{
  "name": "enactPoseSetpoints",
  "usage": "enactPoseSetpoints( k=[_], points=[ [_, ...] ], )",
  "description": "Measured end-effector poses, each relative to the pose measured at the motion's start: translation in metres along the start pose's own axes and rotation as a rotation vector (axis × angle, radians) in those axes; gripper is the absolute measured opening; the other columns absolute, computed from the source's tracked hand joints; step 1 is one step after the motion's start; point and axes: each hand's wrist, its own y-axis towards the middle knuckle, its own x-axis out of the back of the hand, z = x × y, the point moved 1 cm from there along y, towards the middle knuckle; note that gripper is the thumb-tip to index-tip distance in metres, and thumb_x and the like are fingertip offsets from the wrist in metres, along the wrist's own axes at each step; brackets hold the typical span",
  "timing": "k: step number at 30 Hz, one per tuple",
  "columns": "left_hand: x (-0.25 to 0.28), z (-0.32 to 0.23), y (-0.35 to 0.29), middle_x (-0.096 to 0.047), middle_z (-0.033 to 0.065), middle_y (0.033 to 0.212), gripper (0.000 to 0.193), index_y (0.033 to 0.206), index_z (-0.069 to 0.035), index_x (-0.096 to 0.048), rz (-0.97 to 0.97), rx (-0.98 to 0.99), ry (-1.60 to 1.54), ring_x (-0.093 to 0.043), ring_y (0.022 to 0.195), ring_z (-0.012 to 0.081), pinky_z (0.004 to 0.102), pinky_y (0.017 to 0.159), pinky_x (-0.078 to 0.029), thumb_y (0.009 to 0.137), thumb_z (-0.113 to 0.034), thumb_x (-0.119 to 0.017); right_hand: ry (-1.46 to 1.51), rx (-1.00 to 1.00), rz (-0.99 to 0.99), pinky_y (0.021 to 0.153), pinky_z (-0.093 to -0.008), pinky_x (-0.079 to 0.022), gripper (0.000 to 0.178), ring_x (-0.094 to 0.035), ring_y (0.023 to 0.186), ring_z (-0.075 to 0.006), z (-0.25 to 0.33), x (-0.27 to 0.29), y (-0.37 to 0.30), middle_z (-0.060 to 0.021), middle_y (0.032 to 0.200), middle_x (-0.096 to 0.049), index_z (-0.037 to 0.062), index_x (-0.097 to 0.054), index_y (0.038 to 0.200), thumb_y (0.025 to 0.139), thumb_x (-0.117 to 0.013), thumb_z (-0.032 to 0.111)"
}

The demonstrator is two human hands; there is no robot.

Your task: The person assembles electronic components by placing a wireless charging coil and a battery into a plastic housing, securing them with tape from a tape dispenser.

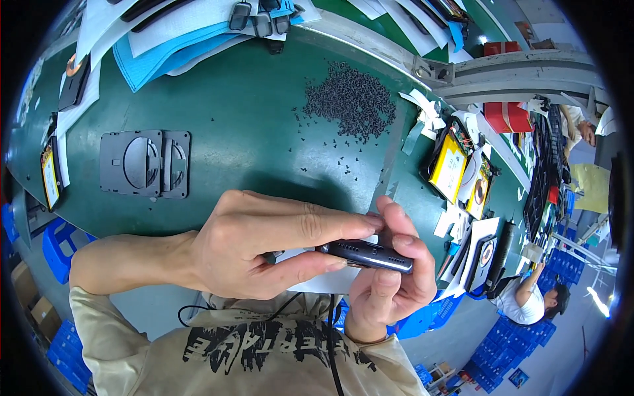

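I see both hands clamped on 1 slim black device (pixel 366 255), low over the green counter (pixel 251 112): left hand (pixel 264 244) pinching its left end, right hand (pixel 389 277) cradling underneath; black pellet pile (pixel 350 99) lies beyond it.

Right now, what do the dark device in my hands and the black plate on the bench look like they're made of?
The dark device looks like glossy moulded plastic, maybe with a metal rim: light streaks along its edge. The black plate looks like matte moulded plastic, dull and even, with raised ribs and round cutouts. It could be coated metal; the picture cannot settle that.
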Motion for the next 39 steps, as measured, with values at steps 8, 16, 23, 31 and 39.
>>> enactPoseSetpoints(
  k=[8,16,23,31,39],
  points=[
    [0.004,-0.004,0.001,-0.070,0.0258,0.112,0.034,0.117,0.010,-0.066,0.064,-0.047,-0.031,-0.072,0.100,0.0348,0.0384,0.085,-0.060,0.083,0.002,-0.071,0.042,0.034,-0.136,0.092,-0.0457,-0.055,0.061,-0.061,0.116,-0.0425,-0.002,-0.007,-0.004,-0.0326,0.133,-0.055,-0.0028,-0.051,0.135,0.096,-0.065,0.042],
    [0.005,-0.002,0.000,-0.068,0.0280,0.114,0.040,0.117,0.011,-0.065,0.074,0.016,-0.199,-0.072,0.099,0.0348,0.0385,0.086,-0.060,0.081,-0.001,-0.075,-0.475,-0.103,0.127,0.075,-0.0361,-0.059,0.026,-0.074,0.080,-0.0331,0.017,0.038,-0.016,-0.0264,0.086,-0.071,-0.0138,-0.068,0.090,0.078,-0.077,0.007],
    [-0.009,0.001,-0.007,-0.070,0.0221,0.112,0.050,0.118,0.008,-0.065,0.177,-0.046,0.099,-0.073,0.095,0.0326,0.0375,0.080,-0.062,0.076,-0.011,-0.084,-0.374,-0.002,0.028,0.076,-0.0430,-0.060,0.040,-0.072,0.085,-0.0385,0.019,0.044,-0.005,-0.0258,0.090,-0.069,-0.0129,-0.066,0.086,0.082,-0.079,0.025],
    [-0.012,0.007,-0.008,-0.071,0.0178,0.113,0.040,0.113,0.004,-0.068,0.163,-0.066,0.194,-0.073,0.094,0.0310,0.0373,0.075,-0.063,0.079,-0.011,-0.080,-0.150,0.196,0.056,0.077,-0.0426,-0.059,0.036,-0.070,0.092,-0.0406,-0.010,0.023,-0.012,-0.0342,0.111,-0.064,-0.0072,-0.062,0.108,0.087,-0.077,0.018],
    [-0.010,0.008,-0.008,-0.072,0.0170,0.111,0.037,0.112,0.003,-0.068,0.137,-0.035,0.211,-0.074,0.090,0.0294,0.0347,0.071,-0.063,0.080,-0.010,-0.078,0.014,-0.058,0.056,0.089,-0.0476,-0.056,0.042,-0.067,0.106,-0.0441,-0.008,0.025,-0.012,-0.0366,0.115,-0.063,-0.0091,-0.055,0.122,0.091,-0.070,0.016]
  ],
)
